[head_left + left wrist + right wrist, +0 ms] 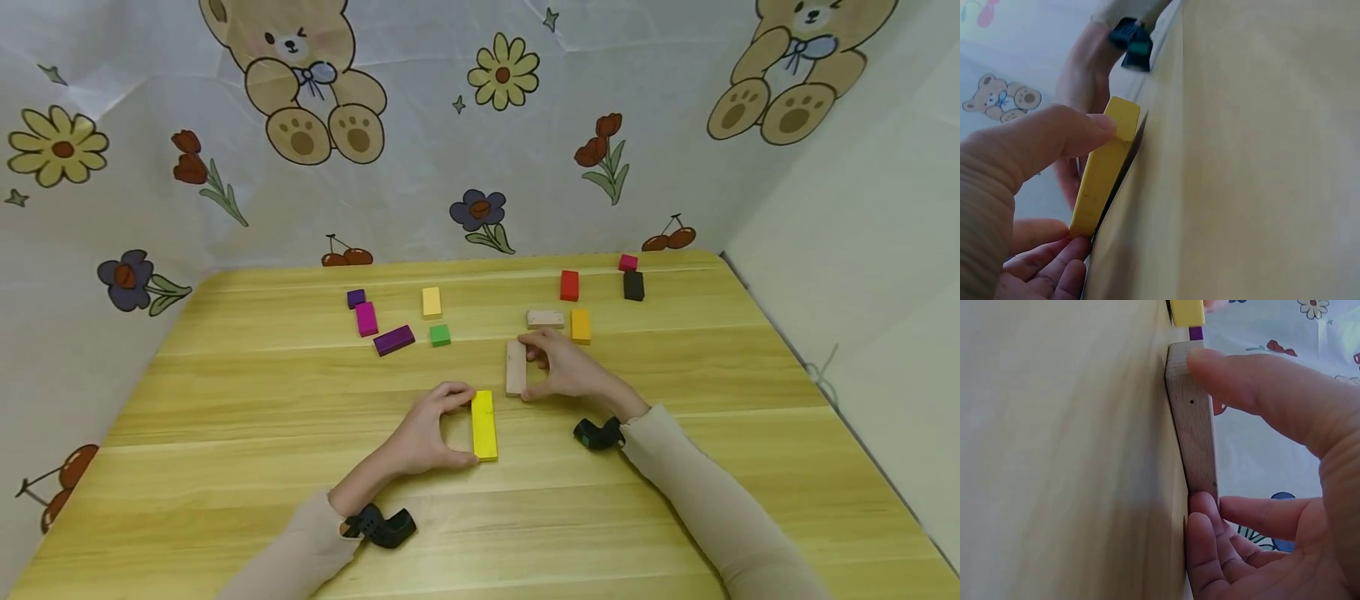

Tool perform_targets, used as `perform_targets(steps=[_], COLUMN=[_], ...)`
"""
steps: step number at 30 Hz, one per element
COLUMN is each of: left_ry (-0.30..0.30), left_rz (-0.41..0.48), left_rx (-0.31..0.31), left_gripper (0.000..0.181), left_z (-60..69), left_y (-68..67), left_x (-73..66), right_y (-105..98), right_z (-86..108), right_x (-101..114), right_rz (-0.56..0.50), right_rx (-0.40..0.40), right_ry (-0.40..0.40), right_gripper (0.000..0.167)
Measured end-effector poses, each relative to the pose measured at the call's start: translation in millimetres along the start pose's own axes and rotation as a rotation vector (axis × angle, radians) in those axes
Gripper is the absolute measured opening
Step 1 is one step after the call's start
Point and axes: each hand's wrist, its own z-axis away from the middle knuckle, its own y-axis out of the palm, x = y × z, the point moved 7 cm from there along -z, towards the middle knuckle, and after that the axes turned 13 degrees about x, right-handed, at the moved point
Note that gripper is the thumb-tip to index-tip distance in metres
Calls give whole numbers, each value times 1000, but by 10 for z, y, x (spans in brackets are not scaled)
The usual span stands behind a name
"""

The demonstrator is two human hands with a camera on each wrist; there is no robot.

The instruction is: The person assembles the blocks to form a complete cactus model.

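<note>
On the table, a long yellow block [484,426] lies between the thumb and fingers of my left hand [422,435], which pinches it at its two ends. My right hand [564,367] pinches a plain wooden block [516,368] the same way, farther back and slightly right. In the left wrist view, the thumb of my left hand [1035,169] presses one end of the yellow block [1100,181]. The right wrist view has the wooden block [1192,425] between thumb and fingertips of my right hand [1285,456].
Behind the hands lie a second wooden block [545,320], an orange block [581,327], a red block [569,286] and a black block [633,286]. Farther left are a green block [440,336], a pale yellow block [432,303] and several purple and magenta ones. Patterned cloth hangs behind the table [225,417].
</note>
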Motion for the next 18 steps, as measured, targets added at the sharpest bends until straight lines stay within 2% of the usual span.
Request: perform_targets(steps=[8, 12, 18], left_ry=[35, 53, 75], left_rz=[-15, -38, -50], left_rx=[-1, -7, -6], left_gripper=[87, 87, 86], left_z=[26, 15, 9], left_y=[100, 124, 164], left_x=[-81, -111, -137], right_y=[68, 93, 110], right_z=[-226, -268, -285], right_x=[87, 98, 87], right_rz=[-58, -95, -113], right_rx=[71, 94, 84], right_ry=[-41, -59, -79], right_gripper=[89, 85, 79])
